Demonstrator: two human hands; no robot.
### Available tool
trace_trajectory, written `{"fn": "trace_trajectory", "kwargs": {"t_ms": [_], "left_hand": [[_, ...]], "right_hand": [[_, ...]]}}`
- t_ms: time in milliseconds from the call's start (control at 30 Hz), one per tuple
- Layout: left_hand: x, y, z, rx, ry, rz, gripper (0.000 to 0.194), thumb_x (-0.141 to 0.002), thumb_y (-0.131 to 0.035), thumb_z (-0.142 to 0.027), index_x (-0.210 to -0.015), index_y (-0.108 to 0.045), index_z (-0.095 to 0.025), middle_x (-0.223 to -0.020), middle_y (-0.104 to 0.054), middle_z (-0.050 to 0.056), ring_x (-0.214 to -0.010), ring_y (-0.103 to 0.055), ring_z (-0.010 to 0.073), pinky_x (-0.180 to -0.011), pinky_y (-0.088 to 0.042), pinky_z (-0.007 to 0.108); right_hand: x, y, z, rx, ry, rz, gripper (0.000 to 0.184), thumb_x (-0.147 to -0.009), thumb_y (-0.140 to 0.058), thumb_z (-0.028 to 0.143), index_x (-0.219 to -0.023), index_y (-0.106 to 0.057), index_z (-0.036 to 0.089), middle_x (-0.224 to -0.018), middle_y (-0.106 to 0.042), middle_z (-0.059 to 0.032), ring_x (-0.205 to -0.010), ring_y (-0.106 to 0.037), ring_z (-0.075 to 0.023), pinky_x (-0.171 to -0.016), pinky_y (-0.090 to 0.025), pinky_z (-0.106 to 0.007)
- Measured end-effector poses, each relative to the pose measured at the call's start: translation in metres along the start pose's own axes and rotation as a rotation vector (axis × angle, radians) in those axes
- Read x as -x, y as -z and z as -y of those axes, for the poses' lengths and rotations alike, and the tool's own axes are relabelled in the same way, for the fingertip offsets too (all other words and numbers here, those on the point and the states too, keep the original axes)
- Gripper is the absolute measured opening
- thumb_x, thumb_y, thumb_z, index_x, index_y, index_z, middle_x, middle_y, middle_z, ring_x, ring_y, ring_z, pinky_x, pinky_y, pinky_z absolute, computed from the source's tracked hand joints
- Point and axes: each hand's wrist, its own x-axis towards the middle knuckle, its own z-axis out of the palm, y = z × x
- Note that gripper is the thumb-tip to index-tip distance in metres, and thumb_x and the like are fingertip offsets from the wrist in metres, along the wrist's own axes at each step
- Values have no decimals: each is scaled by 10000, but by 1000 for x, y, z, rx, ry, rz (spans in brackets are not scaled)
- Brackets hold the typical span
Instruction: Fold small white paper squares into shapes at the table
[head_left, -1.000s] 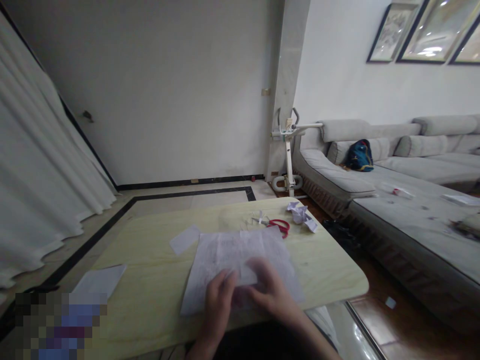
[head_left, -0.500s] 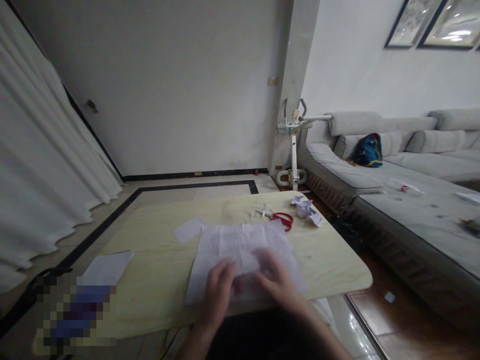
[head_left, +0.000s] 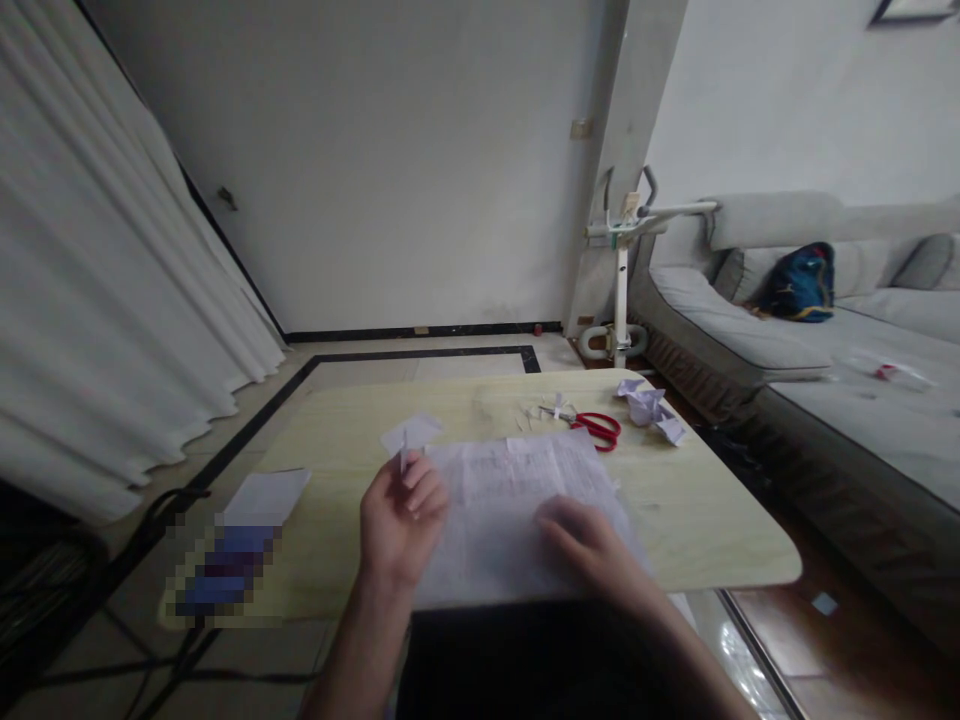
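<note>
A large printed sheet of paper (head_left: 495,540) lies at the near edge of the table. My left hand (head_left: 401,525) is raised over its left side, palm turned up and fingers curled, pinching a small slip of paper (head_left: 406,450) that stands upright between thumb and fingers. My right hand (head_left: 589,540) rests on the right half of the sheet, fingers loosely bent and thumb a little apart, with nothing visible in it. Past the sheet's far edge lies a small blank paper (head_left: 421,428). Red-handled scissors (head_left: 598,428) lie by the far right corner, beside thin paper scraps (head_left: 525,417).
Crumpled paper pieces (head_left: 646,405) lie at the right end of the wooden table (head_left: 720,530). White paper (head_left: 266,495) and a pixelated blue item (head_left: 229,570) are at the left. Beyond stand an exercise machine (head_left: 621,290) and a grey sofa (head_left: 892,400) bearing a blue bag (head_left: 799,283).
My left hand has lifted and moved left from the sheet's middle, with the slip in its fingers. My right hand has settled on the sheet. The view has swung left.
</note>
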Motion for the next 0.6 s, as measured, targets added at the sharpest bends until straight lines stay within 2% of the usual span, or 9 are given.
{"fn": "trace_trajectory", "kwargs": {"t_ms": [100, 233, 367, 433, 500, 600], "left_hand": [[3, -9, -3, 183, -56, 88, 162, -827, -497, -8, -793, -482, -166, -554, -491, -90, -398, -489, -10, -384, -332, 62], [10, -24, -6, 115, -194, 107, 256, -872, -500, 11, -745, -424, -197, -522, -461, -111, -369, -449, -31, -358, -278, 8], [13, -29, -9, 103, -230, 88, 289, -885, -478, 18, -709, -405, -199, -507, -461, -111, -347, -428, -27, -341, -277, 0], [11, -27, -6, 110, -218, 83, 282, -869, -483, 16, -697, -412, -197, -500, -458, -109, -338, -419, -21, -332, -280, 12], [8, -21, 2, 72, -160, 58, 236, -859, -506, -45, -689, -438, -193, -485, -442, -107, -318, -395, -6, -318, -285, 50], [4, -6, 27, -189, 25, -80, 262, -861, -525, -245, -612, -461, -193, -421, -406, -101, -273, -332, 28, -286, -265, 132]], "right_hand": [[1, 0, 0, 14, 2, 34, 254, -932, -491, 361, -833, -632, 175, -762, -636, -25, -729, -578, -186, -663, -450, -293], [-1, -2, -7, 3, 6, 65, 257, -925, -504, 374, -823, -637, 180, -757, -642, -32, -715, -573, -193, -632, -445, -294], [-2, -3, -7, 3, 2, 99, 258, -929, -498, 375, -821, -629, 181, -764, -643, -33, -732, -584, -198, -654, -455, -301], [-2, -2, -3, 11, -11, 108, 251, -929, -495, 362, -818, -630, 182, -754, -639, -29, -720, -583, -194, -642, -457, -298], [-1, -1, -1, 16, -16, 64, 244, -925, -494, 354, -812, -629, 185, -736, -628, -26, -702, -578, -189, -628, -459, -296], [1, -1, 0, -12, 31, -135, 182, -904, -515, 343, -917, -618, 193, -815, -638, -40, -751, -586, -194, -670, -481, -311]]}}
